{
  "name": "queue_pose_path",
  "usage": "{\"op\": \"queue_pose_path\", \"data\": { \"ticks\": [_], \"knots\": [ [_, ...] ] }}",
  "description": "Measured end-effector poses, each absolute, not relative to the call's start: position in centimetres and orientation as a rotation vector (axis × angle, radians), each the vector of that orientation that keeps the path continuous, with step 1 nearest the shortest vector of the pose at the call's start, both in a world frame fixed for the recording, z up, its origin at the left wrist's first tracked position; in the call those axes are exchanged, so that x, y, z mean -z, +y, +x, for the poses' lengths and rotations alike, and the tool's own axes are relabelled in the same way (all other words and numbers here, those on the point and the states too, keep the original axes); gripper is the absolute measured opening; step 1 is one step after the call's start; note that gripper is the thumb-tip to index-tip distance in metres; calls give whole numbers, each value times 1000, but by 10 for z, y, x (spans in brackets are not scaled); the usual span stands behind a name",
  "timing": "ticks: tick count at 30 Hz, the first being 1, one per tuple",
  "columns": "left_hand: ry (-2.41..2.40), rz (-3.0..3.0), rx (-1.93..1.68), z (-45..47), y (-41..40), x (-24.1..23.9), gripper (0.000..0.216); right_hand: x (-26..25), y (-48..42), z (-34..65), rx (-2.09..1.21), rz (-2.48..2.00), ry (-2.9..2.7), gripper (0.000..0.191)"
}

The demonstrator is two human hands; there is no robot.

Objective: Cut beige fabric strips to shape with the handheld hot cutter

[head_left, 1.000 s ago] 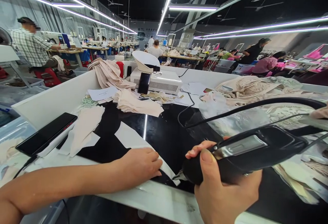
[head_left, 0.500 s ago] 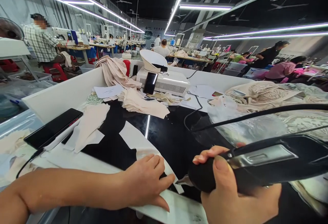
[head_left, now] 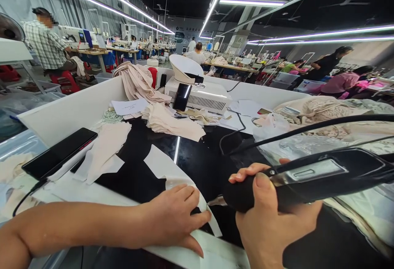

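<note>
My left hand (head_left: 174,219) lies on a pale, curved cut piece (head_left: 158,162) on the glossy black tabletop, pressing it down with fingertips and thumb spread. The piece looks white, with a beige layer showing near my fingers; its material is hard to tell. My right hand (head_left: 271,215) is closed around a thick black corded hand tool (head_left: 323,174) with a silvery plate on its side. Its narrow metal tip (head_left: 218,201) points left, at the edge of the piece just beyond my left fingers.
Stacked beige fabric pieces (head_left: 172,123) and a phone (head_left: 181,96) leaning on a white machine (head_left: 205,96) stand ahead. Another dark device (head_left: 60,152) lies left. Plastic bags and lace fabric (head_left: 326,115) fill the right, where the black cable (head_left: 308,131) crosses. Co-workers sit beyond.
The tool in my right hand has shifted slightly left and away from me, its tip moving up along the piece's edge. My left hand stays nearly in place.
</note>
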State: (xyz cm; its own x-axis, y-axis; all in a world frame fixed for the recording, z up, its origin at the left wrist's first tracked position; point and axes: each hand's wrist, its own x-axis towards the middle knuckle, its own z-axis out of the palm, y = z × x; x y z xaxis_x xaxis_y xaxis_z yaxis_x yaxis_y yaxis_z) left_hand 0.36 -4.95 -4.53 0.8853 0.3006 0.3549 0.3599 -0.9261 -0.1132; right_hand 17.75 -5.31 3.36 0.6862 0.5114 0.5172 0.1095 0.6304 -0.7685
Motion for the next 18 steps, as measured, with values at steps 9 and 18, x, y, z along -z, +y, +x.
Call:
{"op": "queue_pose_path", "data": {
  "ticks": [9, 18],
  "knots": [
    [-426, -2918, 554, -7, -37, 45, 76, -41, -47, 174, -288, -800, -793, 49],
    [-266, -2988, 629, -19, -19, 39, 63, -27, -42, 173, -317, -878, -837, 45]
  ]
}}
